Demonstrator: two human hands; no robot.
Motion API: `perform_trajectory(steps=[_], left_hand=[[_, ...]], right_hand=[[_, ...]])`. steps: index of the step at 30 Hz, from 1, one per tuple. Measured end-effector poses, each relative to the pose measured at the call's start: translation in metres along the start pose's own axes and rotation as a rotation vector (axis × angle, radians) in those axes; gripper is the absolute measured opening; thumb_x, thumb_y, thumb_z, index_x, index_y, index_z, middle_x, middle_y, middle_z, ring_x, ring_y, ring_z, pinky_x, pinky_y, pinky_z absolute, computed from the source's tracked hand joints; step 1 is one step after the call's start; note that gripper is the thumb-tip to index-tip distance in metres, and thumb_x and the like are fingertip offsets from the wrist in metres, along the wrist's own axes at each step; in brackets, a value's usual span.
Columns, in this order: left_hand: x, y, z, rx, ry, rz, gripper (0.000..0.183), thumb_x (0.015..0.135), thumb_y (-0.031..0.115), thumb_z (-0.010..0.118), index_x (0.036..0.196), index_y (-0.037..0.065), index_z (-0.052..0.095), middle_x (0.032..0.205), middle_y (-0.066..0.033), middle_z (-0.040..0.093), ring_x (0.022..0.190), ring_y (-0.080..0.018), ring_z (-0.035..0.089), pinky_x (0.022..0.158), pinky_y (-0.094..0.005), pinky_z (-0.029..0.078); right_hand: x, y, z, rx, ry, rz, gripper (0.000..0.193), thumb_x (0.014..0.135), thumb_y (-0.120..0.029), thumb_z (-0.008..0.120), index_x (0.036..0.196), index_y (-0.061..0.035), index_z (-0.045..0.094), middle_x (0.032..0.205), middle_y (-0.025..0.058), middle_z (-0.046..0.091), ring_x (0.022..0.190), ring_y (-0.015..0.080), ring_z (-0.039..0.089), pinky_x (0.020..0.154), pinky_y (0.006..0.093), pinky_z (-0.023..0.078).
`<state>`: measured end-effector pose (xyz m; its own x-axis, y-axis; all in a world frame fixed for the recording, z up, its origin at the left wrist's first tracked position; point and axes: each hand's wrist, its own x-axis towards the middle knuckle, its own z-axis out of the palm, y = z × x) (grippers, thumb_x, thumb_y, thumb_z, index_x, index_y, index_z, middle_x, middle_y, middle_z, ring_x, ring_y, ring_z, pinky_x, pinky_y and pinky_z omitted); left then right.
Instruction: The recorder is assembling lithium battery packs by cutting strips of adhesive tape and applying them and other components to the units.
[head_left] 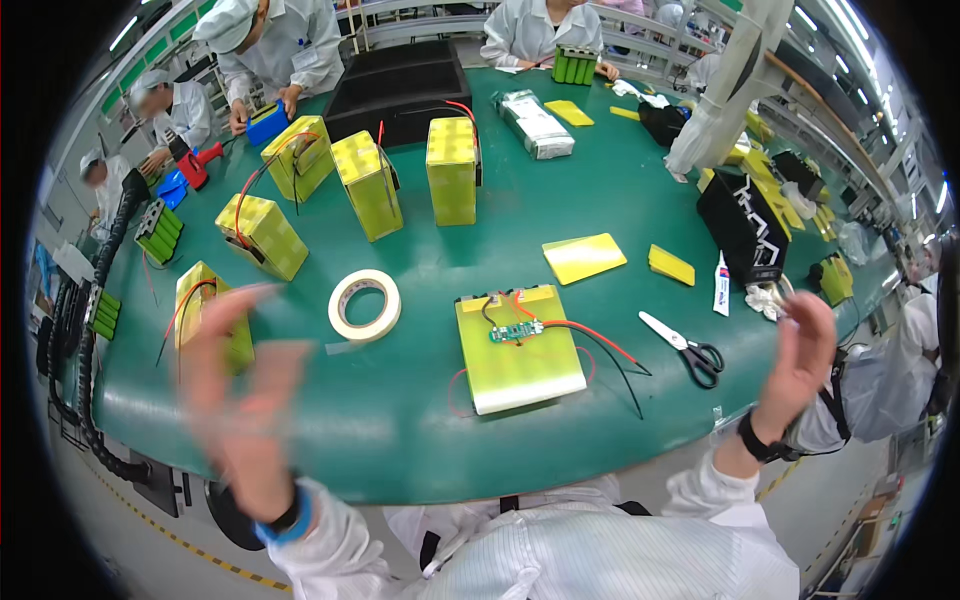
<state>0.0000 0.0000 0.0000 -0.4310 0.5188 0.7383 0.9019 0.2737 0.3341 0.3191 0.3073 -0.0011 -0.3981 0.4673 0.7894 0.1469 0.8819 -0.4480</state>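
A battery pack [520, 370] wrapped in yellow sheet lies on the table in front of me. On its top are a small green circuit board [515, 333] and loose red and black wires. My left hand [245, 370], smeared by motion, is raised with fingers spread, overlapping a standing yellow pack [205, 310]. Out to the right, my right hand [798, 345] is raised with loosely bent fingers and nothing visible in it. Between the battery pack and that hand lie black-handled scissors [685, 348] and a white glue tube [721, 284]. A roll of masking tape [364, 305] rests left of the pack.
Several yellow-wrapped packs [453, 170] stand across the far left. Yellow sheets [584, 258] lie behind the nearest pack. A black box [745, 225], a white carton [533, 124] and a plastic-wrapped post [725, 95] are farther off. Co-workers handle a blue pack [268, 122] and green cells [575, 65].
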Motion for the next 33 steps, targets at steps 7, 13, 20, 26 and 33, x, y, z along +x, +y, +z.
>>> perform_trajectory(steps=[7,13,20,26,33], left_hand=[[-0.044,0.027,0.101,-0.218,-0.640,0.067,0.094,0.056,0.041,0.090,0.125,-0.005,0.047,0.108,-0.0216,0.058,0.101,-0.0387,0.056,0.089,-0.0432,0.046],[-0.063,0.060,0.110,-0.080,-0.638,-0.046,0.094,0.057,0.037,0.090,0.129,-0.002,0.044,0.100,-0.0146,0.063,0.095,-0.0336,0.060,0.082,-0.0415,0.049],[-0.069,0.059,0.110,-0.153,-0.563,-0.053,0.067,0.063,0.022,0.087,0.117,0.003,0.053,0.101,-0.0123,0.064,0.096,-0.0315,0.061,0.082,-0.0403,0.050],[-0.079,0.053,0.118,-0.159,-0.508,-0.018,0.057,0.067,0.021,0.084,0.112,0.001,0.056,0.101,-0.0150,0.063,0.094,-0.0341,0.062,0.079,-0.0402,0.051],[-0.084,0.055,0.122,-0.108,-0.472,0.042,0.053,0.072,0.016,0.080,0.116,0.001,0.055,0.098,-0.0135,0.063,0.091,-0.0332,0.062,0.078,-0.0398,0.051]], right_hand=[[-0.050,-0.003,0.071,0.115,-0.680,-0.049,0.039,0.077,-0.012,0.074,0.113,-0.0068,0.060,0.106,0.0118,0.061,0.100,0.0308,0.058,0.085,0.0384,0.048],[-0.099,0.005,0.083,0.157,-0.615,0.020,0.042,0.077,-0.015,0.076,0.115,-0.0088,0.060,0.115,0.0109,0.057,0.108,0.0305,0.054,0.092,0.0392,0.045],[-0.120,0.009,0.106,0.258,-0.456,0.084,0.038,0.077,-0.013,0.077,0.112,-0.0083,0.062,0.118,0.0105,0.058,0.110,0.0301,0.055,0.093,0.0386,0.046],[-0.124,0.011,0.114,0.382,-0.363,0.187,0.033,0.075,-0.009,0.078,0.105,-0.0058,0.065,0.116,0.0106,0.060,0.106,0.0284,0.060,0.088,0.0358,0.049],[-0.123,0.013,0.119,0.439,-0.346,0.268,0.031,0.073,-0.006,0.079,0.101,-0.0053,0.068,0.111,0.0092,0.063,0.102,0.0254,0.062,0.087,0.0340,0.050]])
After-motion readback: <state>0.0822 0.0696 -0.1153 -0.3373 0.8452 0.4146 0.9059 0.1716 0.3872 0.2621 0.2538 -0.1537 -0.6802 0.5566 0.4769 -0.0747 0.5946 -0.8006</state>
